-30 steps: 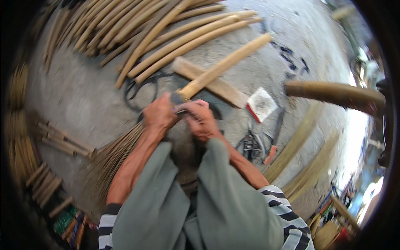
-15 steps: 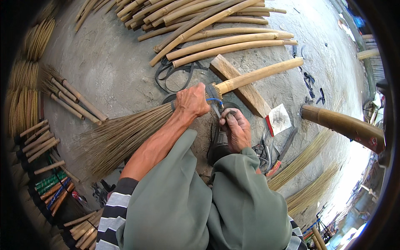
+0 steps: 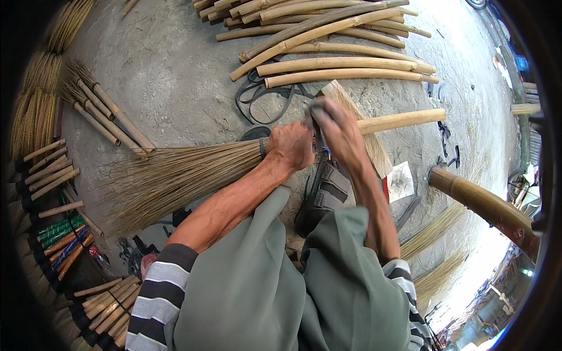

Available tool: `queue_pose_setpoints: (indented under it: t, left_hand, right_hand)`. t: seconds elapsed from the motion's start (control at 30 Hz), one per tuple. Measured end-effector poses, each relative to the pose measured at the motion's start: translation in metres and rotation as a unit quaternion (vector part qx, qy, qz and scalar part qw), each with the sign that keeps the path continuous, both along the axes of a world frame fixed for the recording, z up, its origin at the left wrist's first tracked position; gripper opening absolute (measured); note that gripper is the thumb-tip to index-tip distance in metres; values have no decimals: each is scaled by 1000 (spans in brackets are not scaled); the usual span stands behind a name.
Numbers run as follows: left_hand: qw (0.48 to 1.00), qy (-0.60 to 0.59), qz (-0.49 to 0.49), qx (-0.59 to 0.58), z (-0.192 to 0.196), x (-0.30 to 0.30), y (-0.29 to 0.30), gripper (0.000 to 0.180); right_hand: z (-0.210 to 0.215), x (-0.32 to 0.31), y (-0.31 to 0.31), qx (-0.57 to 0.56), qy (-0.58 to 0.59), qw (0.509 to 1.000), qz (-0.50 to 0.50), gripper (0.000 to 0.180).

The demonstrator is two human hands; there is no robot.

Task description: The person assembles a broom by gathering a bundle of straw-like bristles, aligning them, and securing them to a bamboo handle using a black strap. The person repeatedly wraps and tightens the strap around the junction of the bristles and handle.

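Note:
A broom lies across in front of my knees, its brown bristles (image 3: 181, 181) fanning left and its bamboo handle (image 3: 404, 120) pointing right over a wooden block (image 3: 374, 149). My left hand (image 3: 291, 146) is wrapped round the neck, where bristles and handle meet. Over the bound part of the neck, my right hand (image 3: 336, 126) has its fingers curled together and smeared by motion. Something dark shows at its fingertips, too blurred to name. A bit of blue binding peeks out between the hands. Beneath them rests my strapped sandal (image 3: 331, 186).
Bamboo poles (image 3: 345, 63) lie piled at the far side, with loops of black strip (image 3: 252, 105) before them. Rightward are a white-and-red packet (image 3: 400, 181), a blade (image 3: 408, 212), a thick bamboo post (image 3: 480, 199) and loose bristle bundles (image 3: 436, 231). Short-handled brooms (image 3: 111, 304) line the left.
My right hand has risen from below the broom's neck to above it, its forearm now stretched across the sandal's right side. My left hand keeps its grip. The whole view has shifted slightly.

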State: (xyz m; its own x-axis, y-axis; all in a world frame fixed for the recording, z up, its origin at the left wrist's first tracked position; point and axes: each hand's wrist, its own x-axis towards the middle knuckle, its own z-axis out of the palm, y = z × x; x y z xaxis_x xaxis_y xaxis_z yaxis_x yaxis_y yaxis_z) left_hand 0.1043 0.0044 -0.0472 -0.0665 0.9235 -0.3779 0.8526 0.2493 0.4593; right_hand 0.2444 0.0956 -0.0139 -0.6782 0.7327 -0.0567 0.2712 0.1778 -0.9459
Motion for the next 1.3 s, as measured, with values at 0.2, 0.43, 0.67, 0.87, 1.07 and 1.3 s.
queue_pose_setpoints:
  t: [0.2, 0.43, 0.67, 0.87, 1.07, 1.3]
  left_hand:
    - [994, 22, 19, 106, -12, -2, -10, 51]
    - [986, -34, 9, 166, 1, -10, -20, 57]
    - [995, -83, 33, -44, 13, -35, 16, 79]
    - [854, -453, 115, -228, -24, -60, 29, 75]
    - [765, -545, 165, -301, -39, -62, 33, 65]
    - [728, -584, 160, -320, -43, -66, 35, 70]
  right_hand:
    - [-75, -39, 58, 2, -257, 963, 84, 30]
    - [-69, -37, 80, -42, -372, 900, 226, 31]
    - [-35, 5, 34, 149, -69, 986, -27, 23]
    - [-28, 89, -52, -135, 11, 948, -286, 26]
    - [-82, 69, -66, -389, 52, 886, -247, 40]
    - [-86, 57, -48, -478, 65, 861, -163, 44]
